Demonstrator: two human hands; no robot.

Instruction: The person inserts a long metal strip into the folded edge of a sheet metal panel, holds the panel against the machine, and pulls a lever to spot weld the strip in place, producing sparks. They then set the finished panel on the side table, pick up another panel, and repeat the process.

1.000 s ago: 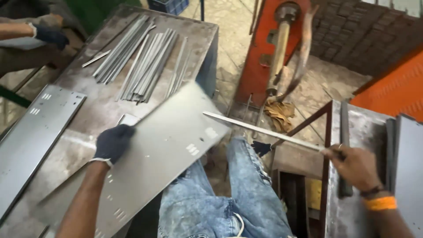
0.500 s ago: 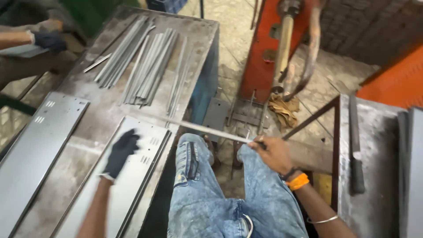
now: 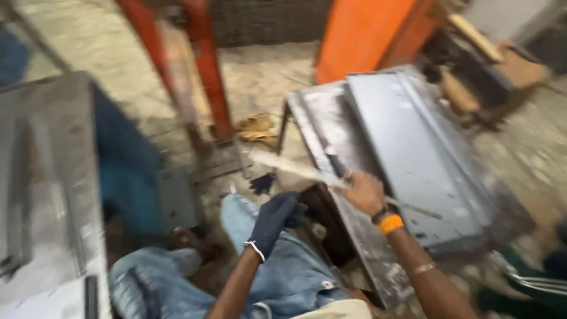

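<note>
A seated worker in blue jeans grips a long, thin metal strip in the bare right hand, fingers wrapped shut around it near its middle so the two ends balance. One end runs toward the centre of the frame, the other toward the lower right, across the grey sheet-metal panels. The strip lies at a shallow slant just above the panel stack right of centre, apparently carried there rather than resting; motion blur leaves it unclear whether it touches the steel.

An orange band circles the right wrist. The left hand, in a dark glove, hovers low in the middle of the frame over the worker's knee, fingers loosely curled and holding nothing, free to take the strip's near end.

The panels sit stacked flat on a low metal stand, within arm's reach of the seat. A steel worktable fills the left edge. An orange-red machine frame rises at upper centre, beside a bright orange panel at upper right.
</note>
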